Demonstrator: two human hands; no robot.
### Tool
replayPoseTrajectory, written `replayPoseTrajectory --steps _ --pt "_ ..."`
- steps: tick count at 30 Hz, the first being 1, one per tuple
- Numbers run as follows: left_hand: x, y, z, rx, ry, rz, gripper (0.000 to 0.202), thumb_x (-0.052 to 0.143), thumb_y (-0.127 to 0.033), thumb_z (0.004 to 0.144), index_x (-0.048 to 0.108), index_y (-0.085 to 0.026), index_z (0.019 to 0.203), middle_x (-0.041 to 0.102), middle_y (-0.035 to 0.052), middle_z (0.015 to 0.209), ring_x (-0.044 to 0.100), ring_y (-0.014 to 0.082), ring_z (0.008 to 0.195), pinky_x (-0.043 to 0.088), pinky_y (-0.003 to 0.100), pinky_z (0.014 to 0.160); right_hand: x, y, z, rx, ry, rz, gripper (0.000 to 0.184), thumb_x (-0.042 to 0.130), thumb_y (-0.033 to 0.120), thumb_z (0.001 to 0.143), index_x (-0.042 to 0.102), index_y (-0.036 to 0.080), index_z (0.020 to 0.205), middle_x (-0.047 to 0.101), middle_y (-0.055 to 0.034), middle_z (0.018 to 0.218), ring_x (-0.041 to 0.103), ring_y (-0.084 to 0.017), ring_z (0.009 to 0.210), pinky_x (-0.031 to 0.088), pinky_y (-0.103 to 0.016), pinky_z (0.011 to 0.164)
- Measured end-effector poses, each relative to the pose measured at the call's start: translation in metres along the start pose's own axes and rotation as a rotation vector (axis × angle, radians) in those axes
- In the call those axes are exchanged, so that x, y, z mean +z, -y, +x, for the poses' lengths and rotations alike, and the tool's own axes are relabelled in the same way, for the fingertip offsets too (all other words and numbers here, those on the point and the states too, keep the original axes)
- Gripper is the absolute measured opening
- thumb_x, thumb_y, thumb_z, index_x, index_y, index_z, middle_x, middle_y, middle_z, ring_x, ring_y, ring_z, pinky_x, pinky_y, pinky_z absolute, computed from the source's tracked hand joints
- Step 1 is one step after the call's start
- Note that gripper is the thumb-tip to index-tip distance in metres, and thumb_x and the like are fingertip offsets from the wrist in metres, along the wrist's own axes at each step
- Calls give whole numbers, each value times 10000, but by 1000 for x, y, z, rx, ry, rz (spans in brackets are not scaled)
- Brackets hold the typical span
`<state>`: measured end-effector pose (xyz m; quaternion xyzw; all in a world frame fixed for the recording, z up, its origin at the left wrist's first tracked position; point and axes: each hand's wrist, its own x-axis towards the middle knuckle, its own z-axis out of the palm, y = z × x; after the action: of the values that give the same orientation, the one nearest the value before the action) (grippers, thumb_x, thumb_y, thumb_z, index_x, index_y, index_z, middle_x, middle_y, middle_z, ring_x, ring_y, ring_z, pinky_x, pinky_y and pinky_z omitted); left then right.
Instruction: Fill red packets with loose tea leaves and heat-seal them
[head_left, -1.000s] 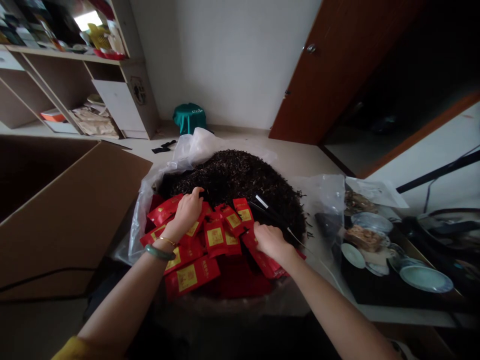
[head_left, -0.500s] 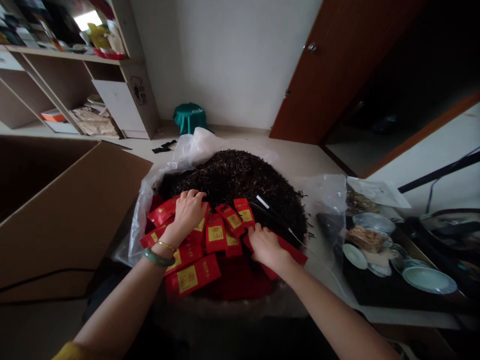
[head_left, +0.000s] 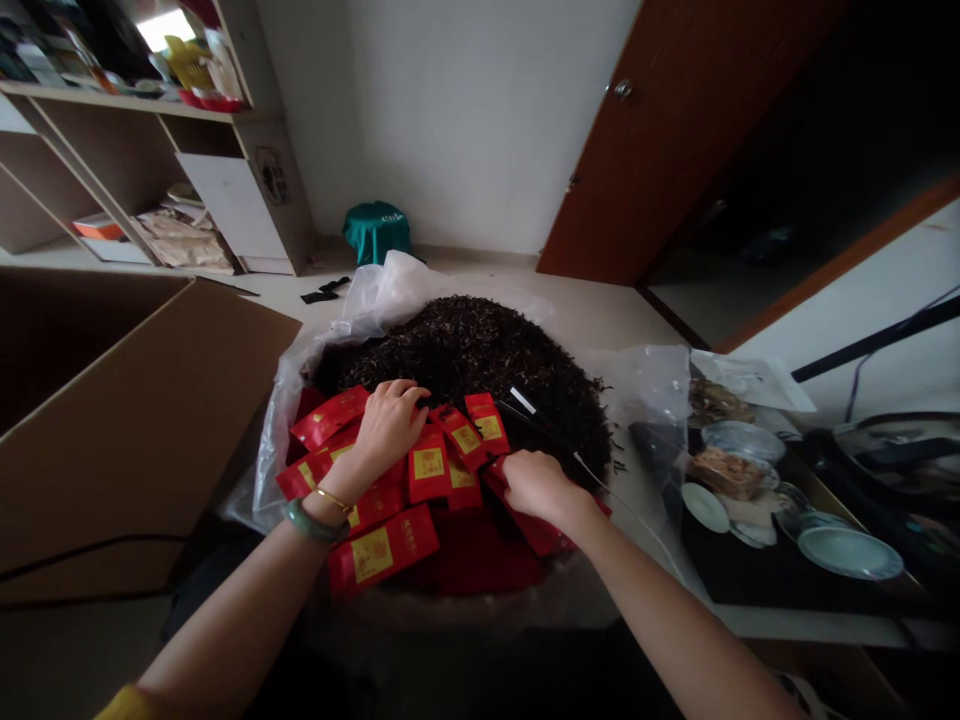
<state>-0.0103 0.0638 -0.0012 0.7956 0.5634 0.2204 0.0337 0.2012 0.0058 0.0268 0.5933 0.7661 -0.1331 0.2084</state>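
A big heap of dark, twisted dry leaves, looking like loose tea (head_left: 480,345), fills a clear plastic bag (head_left: 274,450). Across its near side lie several red packets (head_left: 384,555) with yellow labels. My left hand (head_left: 390,425), with a gold bangle and a green bangle on its wrist, is over the packets at the edge of the leaves. Its fingers are curled down, and the fingertips are partly hidden. My right hand (head_left: 541,485) is closed at the edge of a red pouch (head_left: 544,535) on the right; its fingertips are largely out of sight.
Left of the bag stands an open cardboard box (head_left: 150,420). On the right, a dark tray (head_left: 750,580) carries dishes and a lidded bowl (head_left: 851,552). A thin white-ended tool (head_left: 523,400) with a cord lies on the leaves. Behind are a green-covered bin (head_left: 377,232) and shelves (head_left: 225,205).
My left hand has shifted right, its fingers curling toward the leaf edge. My right hand has turned and closed at the red pouch. The view has shifted slightly.
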Motion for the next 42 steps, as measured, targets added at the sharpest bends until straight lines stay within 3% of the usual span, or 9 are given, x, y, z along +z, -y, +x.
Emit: replayPoseTrajectory --steps 9,15,21,25,28,33,36,42 --pt "-1 -7 -1 129 70 -62 236 505 -227 877 672 -171 1033 691 99 1044 596 249 1008 454 411 940 -11 -23 0 -22 -15 55 242 528 137 759 753 176 841 751 -143 917 713 -290 887 509 -306 692" --pt "5 -24 -9 332 133 -135 224 493 -197 885 673 -168 1015 694 106 991 600 236 983 472 409 922 -8 -30 4 -92 -25 78 170 583 209 774 751 194 796 751 -128 877 708 -278 878 479 -284 674" --pt "8 -29 -12 356 132 -167 225 492 -156 869 679 -182 992 698 91 978 611 227 965 486 402 914 -8 -36 6 -99 -71 137 95 611 206 687 701 178 677 734 -95 750 689 -235 728 404 -255 566" --pt "2 -37 -15 415 31 -232 210 485 -216 908 654 -171 1024 690 98 1011 609 224 971 500 388 892 -17 -56 -3 -65 -218 393 78 590 193 683 611 185 608 680 -18 649 617 -156 627 369 -232 550" --pt "-2 -51 -22 524 -34 -318 232 519 -332 914 629 -172 1041 681 105 1061 613 222 993 502 391 901 -22 -59 -8 -83 -293 739 100 550 225 713 536 189 621 608 26 574 568 -123 559 384 -219 535" --pt "4 -66 -40 586 -71 -390 569 630 -608 758 591 -132 1066 598 208 1238 565 312 1159 477 469 968 -19 -38 -4 -152 -136 1351 72 515 248 725 526 182 752 621 32 632 611 -128 580 473 -234 547" --pt "6 -65 -43 548 18 -473 495 658 -589 742 609 -159 984 589 201 1278 574 301 1173 479 452 981 -15 -31 1 -127 -35 1484 105 514 221 718 533 176 811 648 25 657 637 -134 596 508 -246 558" --pt "-4 -58 -35 486 252 -607 410 752 -466 703 650 -176 973 587 161 1314 603 281 1147 499 389 952 -12 -37 6 -87 79 1508 152 519 186 698 553 169 845 688 12 670 655 -133 582 523 -241 557"
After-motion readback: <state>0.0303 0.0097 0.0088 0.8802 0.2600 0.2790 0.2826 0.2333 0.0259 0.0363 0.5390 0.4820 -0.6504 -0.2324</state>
